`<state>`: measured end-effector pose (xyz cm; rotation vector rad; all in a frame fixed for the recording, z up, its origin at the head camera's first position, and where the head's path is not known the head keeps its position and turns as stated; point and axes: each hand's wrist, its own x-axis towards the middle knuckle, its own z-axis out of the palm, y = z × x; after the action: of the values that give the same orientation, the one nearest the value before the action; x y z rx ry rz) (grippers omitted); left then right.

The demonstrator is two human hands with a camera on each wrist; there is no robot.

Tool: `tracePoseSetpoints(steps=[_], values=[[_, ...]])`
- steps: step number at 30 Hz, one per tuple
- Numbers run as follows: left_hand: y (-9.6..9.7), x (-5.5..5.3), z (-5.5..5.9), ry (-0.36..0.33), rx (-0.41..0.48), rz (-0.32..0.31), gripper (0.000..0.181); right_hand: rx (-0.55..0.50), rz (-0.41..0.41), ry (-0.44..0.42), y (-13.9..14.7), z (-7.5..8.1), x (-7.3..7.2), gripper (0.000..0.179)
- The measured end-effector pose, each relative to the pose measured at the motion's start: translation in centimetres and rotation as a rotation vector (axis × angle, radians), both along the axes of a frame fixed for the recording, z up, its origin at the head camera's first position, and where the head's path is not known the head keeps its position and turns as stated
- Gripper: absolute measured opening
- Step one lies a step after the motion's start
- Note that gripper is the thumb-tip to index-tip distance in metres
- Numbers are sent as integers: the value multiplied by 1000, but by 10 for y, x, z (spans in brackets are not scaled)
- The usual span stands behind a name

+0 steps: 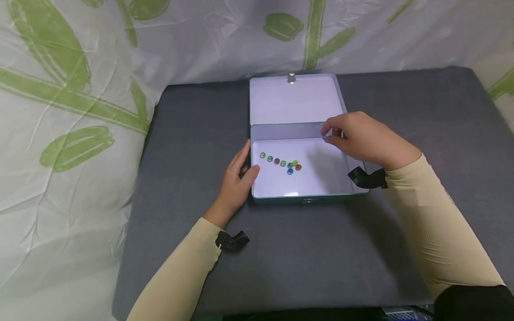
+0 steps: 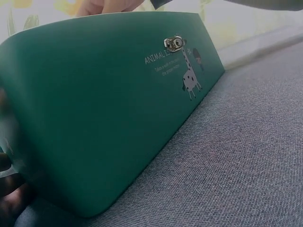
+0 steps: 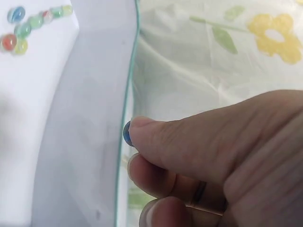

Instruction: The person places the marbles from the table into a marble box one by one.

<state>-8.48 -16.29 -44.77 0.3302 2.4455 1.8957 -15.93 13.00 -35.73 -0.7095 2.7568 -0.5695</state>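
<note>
A green metal box (image 2: pixel 104 104) stands with its white-lined lid (image 1: pixel 295 100) swung back. Several coloured glass marbles (image 1: pixel 283 163) lie in a loose row on its white floor, bunched at the right end. My right hand (image 1: pixel 359 138) pinches a blue marble (image 3: pixel 127 134) between thumb and forefinger, near the box's back right corner. In the right wrist view this marble shows close to the rim, partly covered by the thumb. My left hand (image 1: pixel 237 180) rests against the box's left wall, its fingers along the outside and the thumb at the rim.
The box stands on a table with a dark grey cloth (image 1: pixel 192 133). A white curtain with green leaf prints (image 1: pixel 217 40) hangs behind and to the left. A metal clasp (image 1: pixel 291 78) sits on the lid's edge, and its catch (image 2: pixel 174 43) is on the front wall.
</note>
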Motion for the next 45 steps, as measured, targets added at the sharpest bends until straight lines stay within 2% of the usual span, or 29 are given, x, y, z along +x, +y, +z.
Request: tracePoseSetpoints(steps=[8,19,25,32,35,39,45], values=[[0,-2,-1,21,-2,-13,61,6,47,-31,-23,-9,-3,15],[-1,-3,-2,15,12,-14,61,-13,132,-38,-47,-27,-8,13],[-2,-2,-2,17,6,-3,62,-29,174,-111,-53,-39,-13,10],[-2,-1,1,-1,0,-2,62,-5,168,-172,-54,-47,-14,7],[-3,-5,-11,12,2,0,62,14,163,-190,-55,-49,-14,7],[-5,-13,-34,40,-4,2,63,35,163,-208,-56,-52,-15,8],[-7,-13,-40,39,-8,3,63,50,168,-230,-56,-57,-15,10]])
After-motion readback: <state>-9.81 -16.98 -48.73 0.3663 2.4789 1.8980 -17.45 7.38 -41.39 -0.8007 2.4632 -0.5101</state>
